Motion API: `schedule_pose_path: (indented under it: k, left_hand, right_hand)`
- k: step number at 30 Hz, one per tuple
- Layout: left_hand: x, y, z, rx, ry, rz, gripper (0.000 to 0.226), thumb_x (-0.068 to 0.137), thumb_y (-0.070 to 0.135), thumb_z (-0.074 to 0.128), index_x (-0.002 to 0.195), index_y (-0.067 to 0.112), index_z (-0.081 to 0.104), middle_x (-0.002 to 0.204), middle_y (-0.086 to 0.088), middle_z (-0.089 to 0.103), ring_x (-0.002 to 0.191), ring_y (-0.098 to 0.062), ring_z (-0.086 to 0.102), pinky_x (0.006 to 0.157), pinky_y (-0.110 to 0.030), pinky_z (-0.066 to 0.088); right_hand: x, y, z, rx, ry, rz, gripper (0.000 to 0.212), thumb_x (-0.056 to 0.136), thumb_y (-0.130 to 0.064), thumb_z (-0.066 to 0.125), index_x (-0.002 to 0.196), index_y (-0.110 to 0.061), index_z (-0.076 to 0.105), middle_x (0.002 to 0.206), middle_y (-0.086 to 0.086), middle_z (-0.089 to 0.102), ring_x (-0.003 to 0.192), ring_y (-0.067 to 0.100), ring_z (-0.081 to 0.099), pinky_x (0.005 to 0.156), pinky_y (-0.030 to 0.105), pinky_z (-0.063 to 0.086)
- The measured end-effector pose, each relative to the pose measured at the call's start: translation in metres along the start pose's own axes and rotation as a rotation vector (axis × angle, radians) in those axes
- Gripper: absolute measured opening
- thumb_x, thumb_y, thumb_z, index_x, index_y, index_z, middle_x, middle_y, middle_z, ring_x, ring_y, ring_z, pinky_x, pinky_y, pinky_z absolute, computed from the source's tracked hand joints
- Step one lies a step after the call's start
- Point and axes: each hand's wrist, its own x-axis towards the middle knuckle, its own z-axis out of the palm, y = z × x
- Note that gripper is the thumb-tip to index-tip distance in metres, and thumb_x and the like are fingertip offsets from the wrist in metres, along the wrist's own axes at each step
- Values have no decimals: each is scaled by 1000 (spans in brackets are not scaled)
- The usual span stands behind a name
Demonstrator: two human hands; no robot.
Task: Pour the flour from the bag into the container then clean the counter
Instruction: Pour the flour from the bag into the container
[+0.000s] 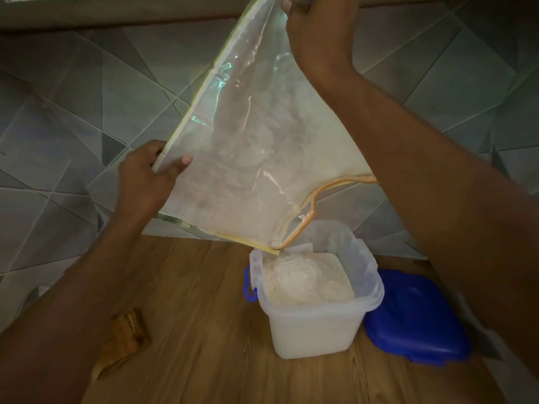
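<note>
Forearms fill the lower corners of my view, both reaching up from either side over the wooden counter [186,330]. Nearest me on that counter, under my left arm, lies a crumpled brownish cloth [128,336]. Further in stands the translucent container [316,325], open at the top and holding a mound of flour [306,284] well up its walls; a blue clasp [248,285] hangs at its left side. Just beside it on the right, lying flat on the wood, is the blue lid [414,319].

Above the container I hold the clear bag [262,147] tilted, its orange-edged mouth turned down so the lowest corner hangs right over the container's far rim. Flour dust clings inside the plastic, and only a thin film seems left in it. My left hand [145,179] grips the bag's left edge, fingers curled behind and thumb pressed on the front. My right hand [318,33] pinches the top corner high up, fingers closed on the plastic. Behind everything runs the grey tiled wall [87,106].
</note>
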Motion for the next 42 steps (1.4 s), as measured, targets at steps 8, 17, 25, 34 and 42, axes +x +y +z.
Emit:
schedule_pose_path:
  k: [8, 17, 25, 34, 42]
  left_hand:
    - [31, -1, 21, -130, -72, 36, 34, 92, 26, 77, 81, -4, 65, 65, -21, 50, 60, -19, 43, 57, -27, 35]
    - [30, -1, 38, -194, -50, 7, 20, 91, 16, 77, 77, 25, 66, 64, -1, 58, 55, -2, 49, 58, -26, 41]
    - [38, 26, 42, -210, -267, 66, 40, 87, 9, 80, 113, 32, 61, 93, 3, 73, 81, -12, 70, 70, -29, 56]
    - [41, 26, 54, -367, -109, 35, 20, 88, -4, 73, 74, 4, 62, 63, 8, 53, 58, -1, 46, 57, -15, 36]
    - [40, 16, 52, -450, -51, -74, 25, 90, 0, 73, 74, 18, 65, 62, 8, 57, 56, -1, 48, 55, -13, 40]
  right_hand:
    - [-8, 16, -19, -56, -56, 67, 22, 81, -23, 69, 70, -21, 50, 71, -8, 54, 75, 20, 60, 68, 37, 50]
    - [-17, 28, -29, -92, -181, 62, 20, 86, -23, 66, 68, -22, 58, 58, -12, 44, 68, 17, 49, 67, 43, 52]
    - [-23, 22, -36, -38, -167, 11, 15, 92, -20, 67, 78, -16, 71, 57, -14, 48, 57, 7, 46, 62, 39, 51]
    - [-58, 26, -69, 2, -395, -9, 28, 81, -37, 81, 90, -13, 70, 77, 1, 70, 69, 16, 64, 65, 30, 53]
    - [-140, 94, -92, -93, -650, 250, 39, 72, -18, 88, 107, -20, 71, 90, -11, 70, 77, 8, 69, 69, 14, 56]
